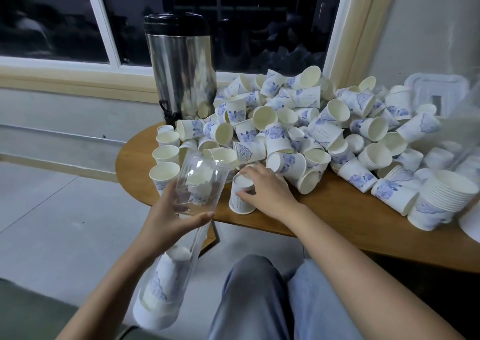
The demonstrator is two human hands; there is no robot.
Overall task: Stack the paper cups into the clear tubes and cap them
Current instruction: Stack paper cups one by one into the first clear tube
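Observation:
My left hand (168,216) grips a long clear tube (200,181) near its open top and holds it slanted over my lap. Stacked paper cups (162,287) fill the tube's lower part. My right hand (265,190) holds an upside-down white paper cup (240,199) with blue print, standing near the front edge of the wooden table (337,217). A big heap of loose paper cups (298,126) covers the table behind it.
A steel hot-water urn (181,67) stands at the table's back left by the window. Upright cups (166,154) line the left edge. A nested cup stack (441,199) lies at the right. A white lid (439,90) leans at the far right. My knees sit below the table.

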